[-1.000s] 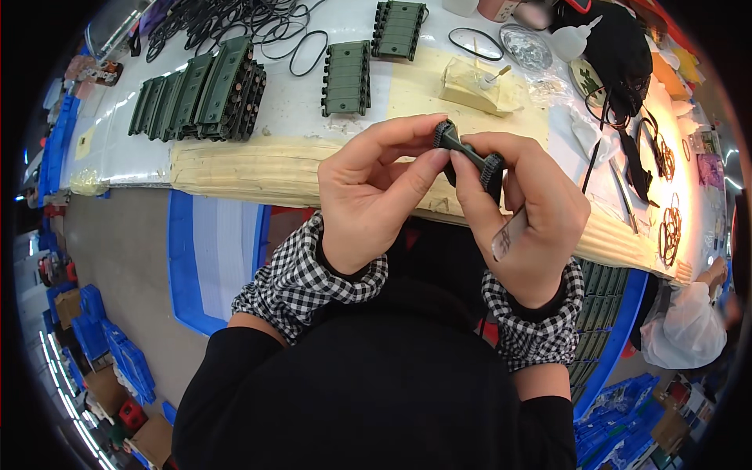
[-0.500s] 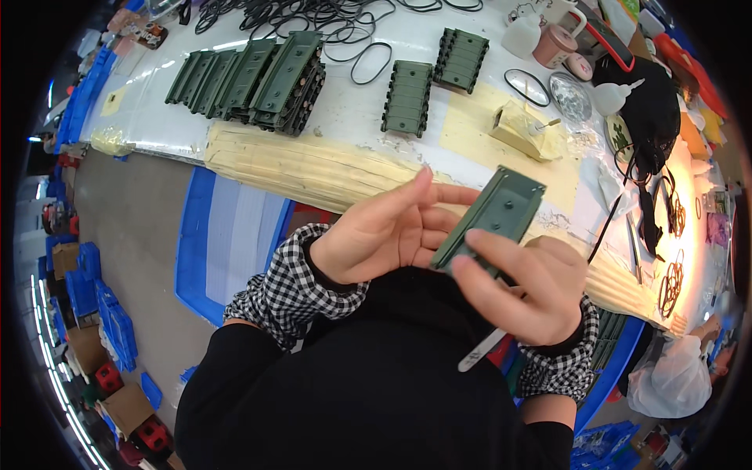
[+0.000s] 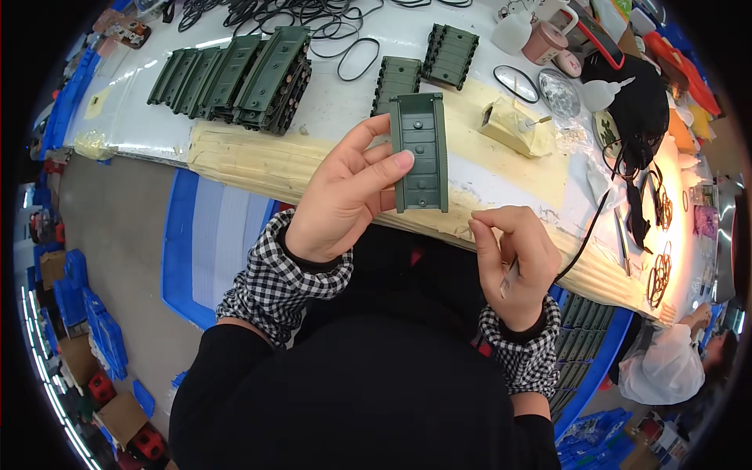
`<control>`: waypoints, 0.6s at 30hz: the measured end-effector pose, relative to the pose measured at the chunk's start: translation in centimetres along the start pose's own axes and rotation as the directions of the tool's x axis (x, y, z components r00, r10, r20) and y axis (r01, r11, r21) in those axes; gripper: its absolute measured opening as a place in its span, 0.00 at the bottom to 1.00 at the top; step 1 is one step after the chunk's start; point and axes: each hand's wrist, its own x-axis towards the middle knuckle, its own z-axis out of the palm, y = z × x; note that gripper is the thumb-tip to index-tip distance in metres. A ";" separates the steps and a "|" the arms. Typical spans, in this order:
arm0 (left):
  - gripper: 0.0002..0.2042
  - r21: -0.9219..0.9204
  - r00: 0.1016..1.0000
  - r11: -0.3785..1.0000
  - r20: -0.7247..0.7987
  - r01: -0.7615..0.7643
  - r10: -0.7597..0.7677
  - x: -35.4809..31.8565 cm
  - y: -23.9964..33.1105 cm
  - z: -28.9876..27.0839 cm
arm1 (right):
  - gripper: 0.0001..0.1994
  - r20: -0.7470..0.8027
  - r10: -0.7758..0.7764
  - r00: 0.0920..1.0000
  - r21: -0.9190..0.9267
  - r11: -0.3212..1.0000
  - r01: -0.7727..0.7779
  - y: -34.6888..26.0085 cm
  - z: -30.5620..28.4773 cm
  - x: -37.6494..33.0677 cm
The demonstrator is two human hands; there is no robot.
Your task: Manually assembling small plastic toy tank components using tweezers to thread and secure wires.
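My left hand point(image 3: 345, 184) grips a green plastic model-tank hull point(image 3: 423, 153) upright above the table edge, thumb on its open face and fingers behind. Small round studs run down the hull's inside. To the right, apart from the hull, my right hand point(image 3: 517, 262) is closed, thumb and forefinger tips together. A slim metal tool point(image 3: 511, 276), mostly hidden, lies in its palm. Behind the held hull are two similar green parts, one partly covered point(image 3: 398, 74) and one beside it point(image 3: 451, 55). Several green hulls with wheels point(image 3: 270, 78) stand in a row at the left.
Black rubber loops point(image 3: 298, 19) are heaped at the back. A tape-wrapped block point(image 3: 517, 129) with a thin stick sits on the right, near squeeze bottles point(image 3: 603, 94) and a black bag point(image 3: 638, 117). Blue crates point(image 3: 178, 243) stand below the table. Another person point(image 3: 666, 368) is at far right.
The hull has passed wholly into my left hand and is turned upright, its open face toward me. My right hand has left it and drawn away, fingertips now closed together.
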 end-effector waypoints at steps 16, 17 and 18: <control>0.23 -0.011 0.999 1.000 -0.032 0.028 -0.028 -1.5 1.0 -0.2 | 0.20 0.516 0.480 0.709 0.856 -0.257 -0.449 1.6 -0.3 0.5; 0.23 -0.026 1.000 0.999 0.002 0.020 -0.020 -1.7 1.1 -0.3 | 0.18 0.523 0.420 0.741 0.852 -0.288 -0.438 2.1 -0.2 0.2; 0.23 -0.026 1.000 1.000 -0.003 0.011 -0.011 -1.9 1.3 -0.3 | 0.18 0.535 0.425 0.730 0.844 -0.305 -0.441 2.1 -0.1 0.2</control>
